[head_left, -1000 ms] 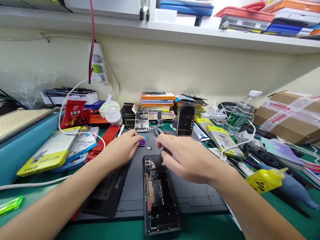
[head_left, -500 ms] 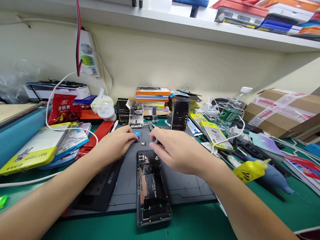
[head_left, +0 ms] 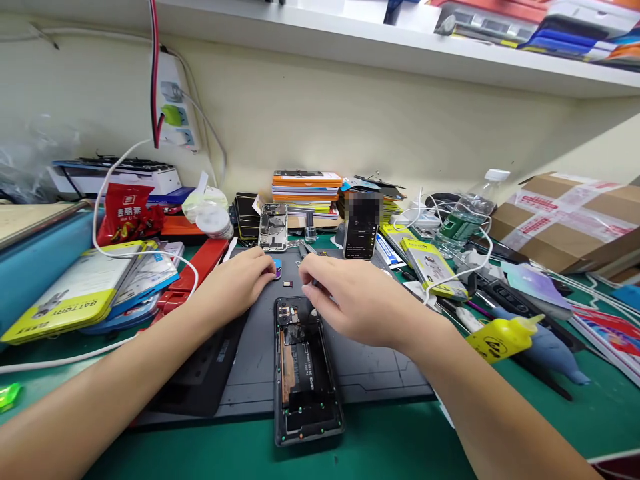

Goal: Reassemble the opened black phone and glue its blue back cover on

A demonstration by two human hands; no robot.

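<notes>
Fingers of the left hand [head_left: 247, 277] curl at a small blue-and-purple piece [head_left: 278, 268]; whether they grip it cannot be told. Next, an opened phone [head_left: 305, 377] lies innards-up, its bottom past the mat's [head_left: 375, 373] near edge: probably light, stiff, fragile inside, best held by its side rims. The right hand [head_left: 350, 297] curls at its top right corner, contents hidden. Bare mat beyond leaves room.

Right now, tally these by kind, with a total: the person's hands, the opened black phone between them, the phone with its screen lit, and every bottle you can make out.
Hands: 2, left hand and right hand
Opened black phone: 1
Lit phone: 1
Bottles: 3, water bottle, yellow squeeze bottle, small capped bottle
Total: 7
</notes>
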